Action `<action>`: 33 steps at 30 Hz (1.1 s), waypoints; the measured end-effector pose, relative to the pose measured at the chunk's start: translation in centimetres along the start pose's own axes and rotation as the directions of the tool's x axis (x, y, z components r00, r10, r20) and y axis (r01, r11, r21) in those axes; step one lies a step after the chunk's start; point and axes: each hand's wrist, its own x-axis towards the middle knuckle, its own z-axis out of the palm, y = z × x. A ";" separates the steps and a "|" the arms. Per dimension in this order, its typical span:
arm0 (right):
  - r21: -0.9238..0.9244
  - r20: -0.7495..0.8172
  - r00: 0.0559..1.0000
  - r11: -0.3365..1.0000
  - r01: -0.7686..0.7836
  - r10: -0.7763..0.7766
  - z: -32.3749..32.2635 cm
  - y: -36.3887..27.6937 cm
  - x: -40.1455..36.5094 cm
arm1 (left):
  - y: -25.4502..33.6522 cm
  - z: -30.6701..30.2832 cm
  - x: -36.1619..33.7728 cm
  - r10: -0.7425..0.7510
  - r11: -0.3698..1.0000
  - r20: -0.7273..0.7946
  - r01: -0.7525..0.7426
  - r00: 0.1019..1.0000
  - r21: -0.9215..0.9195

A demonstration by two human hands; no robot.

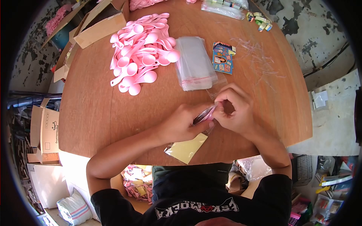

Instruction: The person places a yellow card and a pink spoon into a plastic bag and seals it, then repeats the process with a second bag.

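Observation:
My left hand point(181, 122) is closed around a small clear plastic bag point(205, 115) with something pink inside, probably a spoon, mostly hidden by my fingers. A pale yellow card point(187, 147) in clear plastic shows below that hand, close to the table's front edge. My right hand point(236, 109) pinches the upper end of the bag between thumb and fingertips. Just beyond my hands lies a stack of clear plastic bags point(196, 64). To its right are blue printed cards point(222, 62). A heap of pink spoons point(141, 52) spreads over the table's left side.
Thin clear plastic strips point(260, 60) lie scattered on the right of the wooden table point(275, 109). Small rolls of tape point(260, 20) and more packaged plastic point(222, 9) are at the far edge. An opened cardboard box point(100, 30) stands at the back left.

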 end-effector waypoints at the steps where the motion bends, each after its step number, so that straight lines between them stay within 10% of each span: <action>1: 0.000 0.000 1.000 1.000 0.000 0.000 0.0 0.1 0.0 | 0.0 0.0 0.0 -0.020 0.999 0.003 0.020 1.000 -0.035; 20: 0.513 -0.116 0.832 0.751 -0.417 0.542 -4.0 2.0 2.2 | -1.6 0.2 0.0 -0.075 0.929 0.002 0.070 0.997 -0.365; 29: 0.286 0.367 0.906 0.901 -0.327 0.212 -14.1 0.6 11.8 | -1.8 0.1 0.1 0.011 0.975 -0.044 -0.021 0.999 -0.221; 31: 0.564 0.422 0.904 0.801 -0.203 -0.068 -15.9 0.8 12.7 | -1.2 -0.3 0.1 0.024 0.982 -0.035 -0.030 0.999 -0.186; 33: 0.739 0.420 0.908 0.583 -0.337 -0.008 -18.3 6.4 12.0 | -1.2 -0.5 0.1 0.036 0.988 -0.030 -0.040 0.999 -0.151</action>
